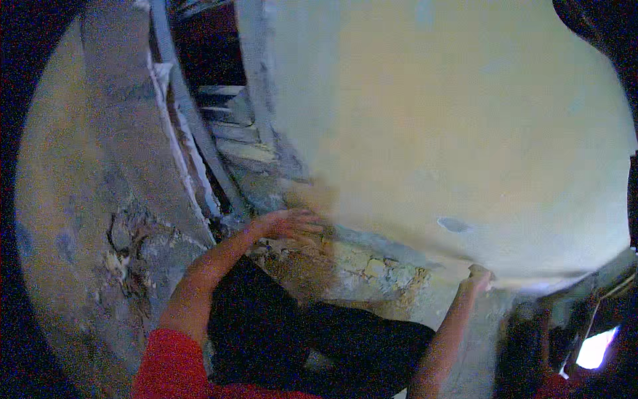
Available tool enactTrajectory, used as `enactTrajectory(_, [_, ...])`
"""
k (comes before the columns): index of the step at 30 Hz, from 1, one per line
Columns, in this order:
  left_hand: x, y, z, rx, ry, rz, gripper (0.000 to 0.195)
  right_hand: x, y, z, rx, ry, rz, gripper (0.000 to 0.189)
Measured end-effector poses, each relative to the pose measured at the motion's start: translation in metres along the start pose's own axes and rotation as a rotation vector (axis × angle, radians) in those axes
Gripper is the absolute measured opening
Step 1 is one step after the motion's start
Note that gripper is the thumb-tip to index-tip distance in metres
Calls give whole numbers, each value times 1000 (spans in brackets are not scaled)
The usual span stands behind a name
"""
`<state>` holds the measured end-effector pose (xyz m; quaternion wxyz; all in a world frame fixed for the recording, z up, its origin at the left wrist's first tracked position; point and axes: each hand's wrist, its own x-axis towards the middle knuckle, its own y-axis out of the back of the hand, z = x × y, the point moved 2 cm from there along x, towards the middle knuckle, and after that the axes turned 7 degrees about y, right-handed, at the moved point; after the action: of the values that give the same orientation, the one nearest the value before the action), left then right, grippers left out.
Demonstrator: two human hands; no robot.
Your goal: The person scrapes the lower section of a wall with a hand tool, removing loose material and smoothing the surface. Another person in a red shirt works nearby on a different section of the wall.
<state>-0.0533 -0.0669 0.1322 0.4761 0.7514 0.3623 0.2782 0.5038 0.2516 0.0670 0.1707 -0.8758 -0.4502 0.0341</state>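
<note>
My left hand (294,224), its fingers spread and slightly blurred, is over the rubble (299,254) at the foot of a large pale wall (448,124). No held object shows in it. Farther right, my right hand (479,277) is bent at the wrist near the wall's lower edge. Its fingers are too small and blurred to tell whether it holds something. Broken yellowish pieces (379,269) lie between the two hands. My dark-clothed legs (349,334) are below them.
A damaged wall (134,249) with peeling patches stands at the left. Beside it runs a curved-looking frame (199,119) along a dark opening (214,50) with slats. At the lower right a bright opening (595,349) shows in a dark area.
</note>
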Motion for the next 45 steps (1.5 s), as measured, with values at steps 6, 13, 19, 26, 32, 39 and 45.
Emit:
enactTrajectory(6, [48, 54, 64, -430, 502, 352, 56, -34, -10, -2, -198, 391, -501, 27])
enactTrajectory(13, [72, 48, 97, -1397, 855, 503, 43, -244, -45, -37, 129, -537, -757, 47])
enactTrajectory(19, [68, 60, 119, -1471, 945, 578, 36, -302, -43, -18, -416, -350, -1040, 42])
enactTrajectory(26, [87, 11, 140, -1429, 1024, 503, 44, -307, -25, -35, -671, -145, -1039, 45])
enactTrajectory(32, [84, -37, 146, -1653, 1063, 349, 43, -333, -50, -65, -463, -206, -1131, 43])
enactTrajectory(39, [73, -2, 127, -1562, 1277, 374, 34, -339, -51, -30, -513, -225, -1165, 33])
enactTrajectory(45, [66, -9, 125, -1457, 1190, 588, 29, -350, -54, -18, -562, 175, -1181, 28])
